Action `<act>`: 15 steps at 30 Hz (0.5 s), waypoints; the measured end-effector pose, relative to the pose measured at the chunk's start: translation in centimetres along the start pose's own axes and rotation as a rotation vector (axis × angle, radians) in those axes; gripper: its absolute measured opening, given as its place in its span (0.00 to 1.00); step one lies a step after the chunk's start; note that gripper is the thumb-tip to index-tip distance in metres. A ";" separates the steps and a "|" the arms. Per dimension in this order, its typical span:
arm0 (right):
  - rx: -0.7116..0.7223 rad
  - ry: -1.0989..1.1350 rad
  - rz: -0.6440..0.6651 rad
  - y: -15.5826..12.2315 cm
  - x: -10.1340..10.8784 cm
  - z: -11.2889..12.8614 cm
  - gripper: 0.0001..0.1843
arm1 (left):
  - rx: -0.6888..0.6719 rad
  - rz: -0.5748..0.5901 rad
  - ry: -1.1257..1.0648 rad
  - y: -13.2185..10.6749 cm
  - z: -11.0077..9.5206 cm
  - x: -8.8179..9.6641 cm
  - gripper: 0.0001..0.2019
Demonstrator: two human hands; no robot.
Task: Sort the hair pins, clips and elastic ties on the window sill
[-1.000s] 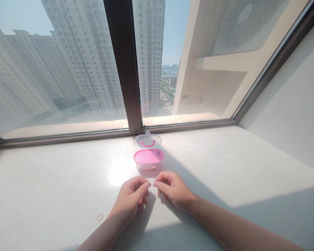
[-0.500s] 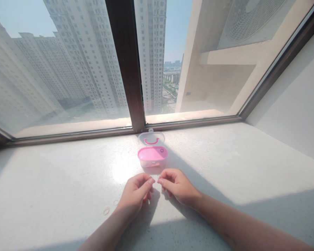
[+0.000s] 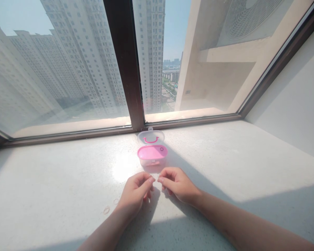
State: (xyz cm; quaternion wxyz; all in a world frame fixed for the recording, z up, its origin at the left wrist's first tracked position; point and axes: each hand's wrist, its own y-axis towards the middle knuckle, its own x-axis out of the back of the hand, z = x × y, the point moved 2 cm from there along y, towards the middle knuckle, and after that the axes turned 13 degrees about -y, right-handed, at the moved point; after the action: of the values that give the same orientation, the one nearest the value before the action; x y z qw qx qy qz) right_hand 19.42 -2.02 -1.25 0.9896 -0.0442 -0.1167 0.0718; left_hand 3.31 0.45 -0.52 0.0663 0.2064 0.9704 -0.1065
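Box (image 3: 152,153), lid (image 3: 151,134) already up, sat past L hand (image 3: 138,186) & R hand (image 3: 178,184); rings (image 3: 106,210) lay outside, on sill (image 3: 54,177) nr L wrist. Grips pinched narrow; couldn't tell if holding smth.

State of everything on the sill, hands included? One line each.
White speckled sill: part sunlit, part shaded.
Oval plastic box, clear sides, pink top: upright.
Clear oval lid with pink handle: open, tipped back.
Two thin pale loops: lying apart on sill.
Left hand: fingertips pinched, any item too small to tell.
Right hand: likewise, apart from left.
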 end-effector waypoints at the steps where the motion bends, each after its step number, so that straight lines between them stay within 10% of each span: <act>1: 0.000 0.000 0.000 0.0 0.0 0.0 0.12 | -0.001 -0.002 0.002 0.0 0.0 0.0 0.15; 15: -0.008 0.000 -0.004 -0.1 0.0 0.1 0.12 | 0.003 0.000 0.020 -0.1 -0.2 -0.1 0.15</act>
State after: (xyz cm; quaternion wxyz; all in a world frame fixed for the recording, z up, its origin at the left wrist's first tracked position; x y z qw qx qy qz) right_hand 19.46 -2.09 -1.13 0.9895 -0.0481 -0.1169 0.0695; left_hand 3.35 0.41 -0.31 0.0564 0.2074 0.9709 -0.1059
